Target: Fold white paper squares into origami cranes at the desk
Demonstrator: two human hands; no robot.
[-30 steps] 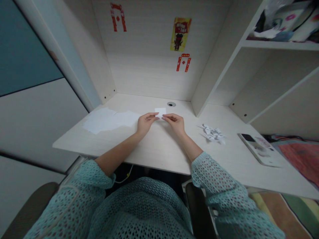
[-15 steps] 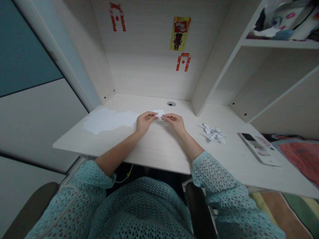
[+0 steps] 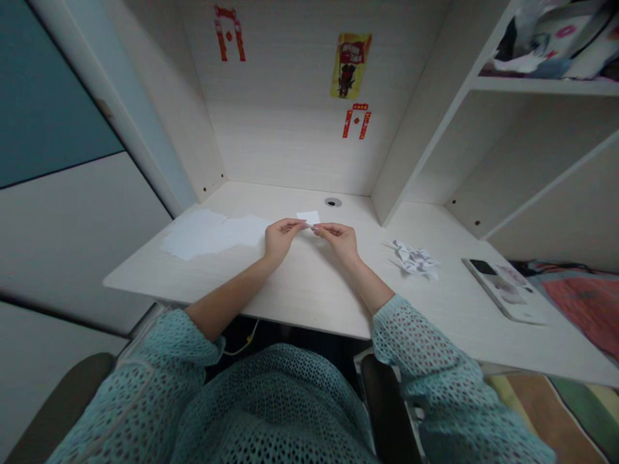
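Note:
Between my two hands is a small white piece of paper [image 3: 308, 216], held just above the middle of the desk. My left hand [image 3: 280, 238] pinches its left side between thumb and fingers. On the opposite side, my right hand [image 3: 340, 240] pinches the paper too, the fingertips of both hands almost meeting. Its lower part is partly hidden by my fingers, so I cannot tell how it is folded. Left of my left hand lie flat white paper sheets [image 3: 207, 233], overlapping one another. Several folded white paper pieces [image 3: 414, 260] sit in a small heap to the right of my right hand.
A phone [image 3: 503, 290] lies on the right part of the white desk [image 3: 309, 296]. Behind my hands is a round cable hole [image 3: 333, 202]. An upright divider [image 3: 411, 142] stands at the back right, and a red cloth [image 3: 585, 303] lies beyond the phone.
The fingertips of both hands have shifted slightly on the small paper, and its lower edge now looks more covered by them. Both hands stay in nearly the same place.

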